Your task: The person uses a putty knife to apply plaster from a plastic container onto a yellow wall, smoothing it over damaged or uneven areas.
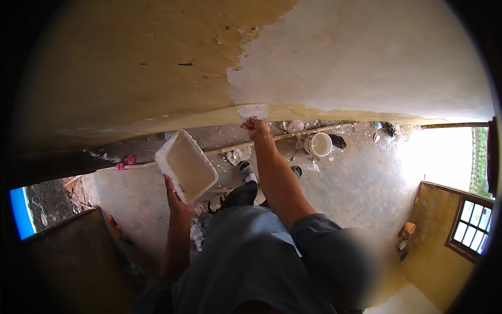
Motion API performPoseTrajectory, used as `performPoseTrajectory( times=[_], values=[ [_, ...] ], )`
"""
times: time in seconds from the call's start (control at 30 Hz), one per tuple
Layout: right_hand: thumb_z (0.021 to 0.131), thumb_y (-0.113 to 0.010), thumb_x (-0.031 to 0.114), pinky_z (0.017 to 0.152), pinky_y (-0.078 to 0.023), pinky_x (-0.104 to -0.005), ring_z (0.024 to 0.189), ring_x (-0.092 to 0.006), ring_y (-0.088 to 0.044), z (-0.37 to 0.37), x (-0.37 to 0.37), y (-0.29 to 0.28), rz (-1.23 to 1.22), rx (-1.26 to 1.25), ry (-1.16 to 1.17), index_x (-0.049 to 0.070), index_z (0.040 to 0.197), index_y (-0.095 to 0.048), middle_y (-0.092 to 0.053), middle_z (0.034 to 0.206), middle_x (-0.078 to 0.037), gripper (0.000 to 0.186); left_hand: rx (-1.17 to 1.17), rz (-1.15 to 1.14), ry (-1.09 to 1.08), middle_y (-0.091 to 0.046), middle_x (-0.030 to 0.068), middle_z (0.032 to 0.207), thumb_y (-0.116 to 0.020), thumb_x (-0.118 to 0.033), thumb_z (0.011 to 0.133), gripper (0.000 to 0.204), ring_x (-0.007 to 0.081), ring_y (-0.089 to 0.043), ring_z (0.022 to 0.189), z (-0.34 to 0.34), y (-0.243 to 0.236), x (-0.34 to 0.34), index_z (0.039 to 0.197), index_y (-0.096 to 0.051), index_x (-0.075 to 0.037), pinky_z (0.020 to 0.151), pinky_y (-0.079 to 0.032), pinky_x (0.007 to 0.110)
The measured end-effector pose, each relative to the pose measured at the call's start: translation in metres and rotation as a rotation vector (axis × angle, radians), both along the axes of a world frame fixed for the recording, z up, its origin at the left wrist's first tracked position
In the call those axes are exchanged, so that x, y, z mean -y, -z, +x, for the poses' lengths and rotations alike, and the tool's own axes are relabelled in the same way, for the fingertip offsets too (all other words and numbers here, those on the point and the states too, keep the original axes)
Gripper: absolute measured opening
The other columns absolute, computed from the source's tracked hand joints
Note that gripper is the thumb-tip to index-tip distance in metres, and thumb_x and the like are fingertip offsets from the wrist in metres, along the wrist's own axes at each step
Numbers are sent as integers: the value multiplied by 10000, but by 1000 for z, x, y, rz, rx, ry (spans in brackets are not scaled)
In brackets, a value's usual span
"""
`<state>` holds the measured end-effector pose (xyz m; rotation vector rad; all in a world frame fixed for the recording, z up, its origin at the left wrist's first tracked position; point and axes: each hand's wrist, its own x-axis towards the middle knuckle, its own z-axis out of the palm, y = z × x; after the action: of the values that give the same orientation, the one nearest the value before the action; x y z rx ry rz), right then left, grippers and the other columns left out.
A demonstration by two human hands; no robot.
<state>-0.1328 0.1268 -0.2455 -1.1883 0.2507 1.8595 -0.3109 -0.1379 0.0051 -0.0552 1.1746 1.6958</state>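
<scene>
Our right hand is closed around a scraper pressed flat to the yellow wall, low beside its white patch. Our left hand grips a white tub from below. A bucket stands on the floor.

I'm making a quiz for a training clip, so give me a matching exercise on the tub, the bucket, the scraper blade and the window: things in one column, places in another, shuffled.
Things:
1. white rectangular plastic tub
2. round white bucket
3. flat pale scraper blade
4. brown-framed barred window

Places:
A. pressed on the wall, held in the right hand
B. low on the right, in the yellow side wall
C. gripped from below by the left hand
D. standing on the floor by the wall's foot

Pairs: 1-C, 2-D, 3-A, 4-B
</scene>
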Motion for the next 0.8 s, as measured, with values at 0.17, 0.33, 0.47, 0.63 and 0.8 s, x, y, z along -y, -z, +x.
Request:
performPoseTrajectory(
  times=[0.17, 0.33, 0.47, 0.63, 0.8],
  values=[
    [870, -518, -69, 583, -535, -477, 568, -238, -548, -70, -3, -77, -47, -33, 177, 44, 997, -469, -569, 789, -125, 176, 37, -19, -97, -455, 56, 1414, -443, -464, 980, 575, 255, -440, 1298, 0, 7, 6, 1453, -345, -152, 1090, -342, 455],
    [839, -487, -93, 564, -506, -478, 514, -195, -422, -73, 65, -89, 184, 78, 180, 18, 817, -469, -454, 653, -82, 115, -18, -31, -105, -455, 58, 1412, -438, -460, 982, 572, 260, -435, 1303, 0, 12, 19, 1453, -344, -149, 1089, -342, 457],
    [855, -509, -93, 519, -509, -434, 565, -201, -526, -45, 2, -20, 90, -19, 209, 23, 1002, -479, -535, 751, -101, 189, 0, -4, -16, -449, 58, 1416, -444, -457, 980, 576, 260, -428, 1305, -5, 9, 3, 1455, -341, -149, 1090, -339, 455],
    [856, -513, -89, 518, -500, -424, 581, -203, -520, -43, 23, -150, 297, -109, 111, 23, 990, -491, -532, 766, -99, 176, 44, -3, -87, -452, 51, 1415, -452, -460, 974, 582, 262, -431, 1301, 0, 10, 16, 1456, -340, -153, 1088, -339, 458],
    [856, -550, -46, 535, -496, -454, 618, -240, -542, -13, 47, -74, 396, -213, 238, 22, 1061, -465, -540, 822, -122, 232, 18, 17, 7, -464, 47, 1407, -475, -464, 962, 583, 260, -442, 1292, 2, -1, -5, 1451, -351, -171, 1090, -332, 469]
  ],
)
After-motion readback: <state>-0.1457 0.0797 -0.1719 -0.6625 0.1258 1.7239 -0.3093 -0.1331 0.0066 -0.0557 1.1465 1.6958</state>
